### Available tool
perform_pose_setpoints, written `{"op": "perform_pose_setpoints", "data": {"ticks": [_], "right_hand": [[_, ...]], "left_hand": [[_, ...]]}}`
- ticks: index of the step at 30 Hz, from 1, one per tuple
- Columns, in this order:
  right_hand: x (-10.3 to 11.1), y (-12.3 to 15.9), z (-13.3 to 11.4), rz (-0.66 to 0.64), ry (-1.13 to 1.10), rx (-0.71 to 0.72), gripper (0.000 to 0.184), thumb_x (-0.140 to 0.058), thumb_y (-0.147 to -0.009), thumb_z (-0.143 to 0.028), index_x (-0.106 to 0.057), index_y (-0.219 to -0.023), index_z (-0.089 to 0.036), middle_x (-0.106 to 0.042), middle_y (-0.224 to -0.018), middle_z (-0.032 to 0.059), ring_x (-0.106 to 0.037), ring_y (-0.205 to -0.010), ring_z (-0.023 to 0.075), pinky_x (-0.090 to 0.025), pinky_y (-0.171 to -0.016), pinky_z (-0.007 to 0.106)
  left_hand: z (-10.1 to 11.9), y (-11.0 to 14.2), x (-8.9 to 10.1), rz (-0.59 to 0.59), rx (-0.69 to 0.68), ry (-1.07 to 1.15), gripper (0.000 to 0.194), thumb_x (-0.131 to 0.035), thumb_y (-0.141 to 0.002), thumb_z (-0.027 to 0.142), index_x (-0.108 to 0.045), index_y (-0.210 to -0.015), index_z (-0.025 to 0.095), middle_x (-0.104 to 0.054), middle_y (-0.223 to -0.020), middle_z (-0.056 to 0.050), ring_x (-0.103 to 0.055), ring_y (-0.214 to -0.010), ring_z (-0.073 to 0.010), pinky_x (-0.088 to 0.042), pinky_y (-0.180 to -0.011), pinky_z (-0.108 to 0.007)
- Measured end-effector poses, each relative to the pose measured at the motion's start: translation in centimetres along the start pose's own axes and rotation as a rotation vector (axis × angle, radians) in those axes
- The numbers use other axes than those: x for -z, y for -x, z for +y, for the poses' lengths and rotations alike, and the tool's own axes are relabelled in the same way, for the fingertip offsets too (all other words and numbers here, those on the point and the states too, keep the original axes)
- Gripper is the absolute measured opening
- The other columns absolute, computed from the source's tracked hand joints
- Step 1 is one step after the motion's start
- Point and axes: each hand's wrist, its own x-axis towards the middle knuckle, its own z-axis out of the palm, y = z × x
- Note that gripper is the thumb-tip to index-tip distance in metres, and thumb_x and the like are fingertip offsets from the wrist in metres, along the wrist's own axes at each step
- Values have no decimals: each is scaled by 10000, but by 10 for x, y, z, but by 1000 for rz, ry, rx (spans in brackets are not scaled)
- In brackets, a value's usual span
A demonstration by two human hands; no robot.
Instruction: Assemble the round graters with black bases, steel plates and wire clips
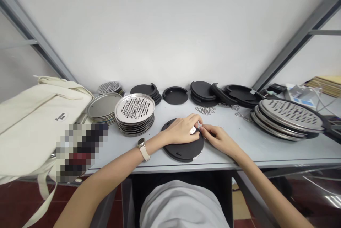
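A round black plastic disc (183,151) lies flat near the table's front edge, with a thin bright strip along its lower right rim. My left hand (183,128) rests across its top, fingers bent and closed toward the right rim. Something small and white (192,130) shows among those fingers; I cannot tell whether it is worn or held. At the same rim my right hand (217,137) pinches with thumb and forefinger, its tips almost meeting the left fingers. Whatever is between the fingertips is too small and too hidden to name.
Round metal grater plates (135,109) are stacked left, beside plain metal discs (103,105). Black discs (202,91) and rings stand along the wall. Loose wire hooks (205,110) lie behind my hands. More grater discs (290,112) pile up right; a cream bag (39,125) sits far left.
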Motion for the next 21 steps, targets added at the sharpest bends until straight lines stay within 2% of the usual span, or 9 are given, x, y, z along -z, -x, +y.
{"op": "perform_pose_setpoints", "data": {"ticks": [4,8,21], "right_hand": [[0,0,3,12,39,22,352,-361,-938,-381,-428,-655,-184,-423,-609,-22,-385,-579,127,-320,-548,249],[1,1,4,2,45,34,339,-363,-933,-359,-445,-656,-182,-448,-610,-18,-400,-582,129,-333,-543,247],[0,2,5,9,48,29,310,-376,-927,-337,-443,-665,-185,-446,-629,-24,-407,-598,130,-327,-556,248]], "left_hand": [[0,0,0,30,-15,-30,285,-521,-803,261,-425,-1069,231,-563,-1111,-14,-583,-975,-187,-454,-779,-289],[1,0,0,11,-13,-17,323,-514,-808,232,-421,-1117,241,-583,-1146,-5,-586,-1008,-192,-453,-818,-296],[-1,-1,0,12,27,120,357,-556,-767,234,-414,-1094,247,-633,-1044,10,-603,-958,-170,-451,-821,-271]]}}
